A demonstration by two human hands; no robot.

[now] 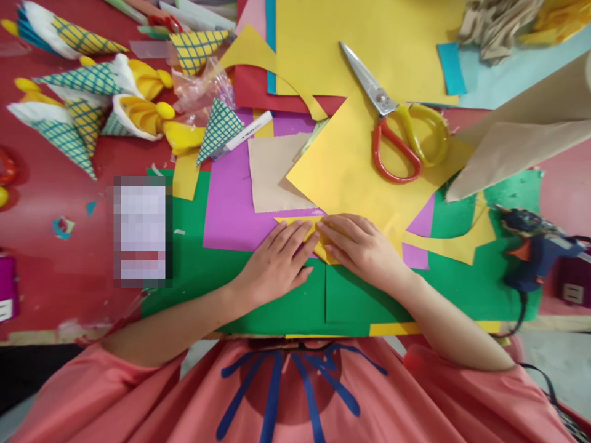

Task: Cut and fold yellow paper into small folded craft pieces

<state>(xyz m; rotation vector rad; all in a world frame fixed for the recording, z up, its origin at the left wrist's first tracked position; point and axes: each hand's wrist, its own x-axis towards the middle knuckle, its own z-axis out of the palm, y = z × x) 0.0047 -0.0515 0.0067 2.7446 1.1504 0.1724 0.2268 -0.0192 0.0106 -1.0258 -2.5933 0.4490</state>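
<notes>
On the green sheet (277,307), the left hand (277,261) and right hand (362,246) lie flat and open, pressing a small yellow paper piece (302,223) between their fingertips. Folding appears in progress; the next move likely calls for creasing its edge firmly.

Yellow paper piece (318,237) mostly under both hands.

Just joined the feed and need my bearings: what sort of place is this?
Probably a paper-craft worktable. Coloured paper sheets overlap on it, with scissors, a glue gun and finished paper cones. Both hands press a small yellow piece.
</notes>
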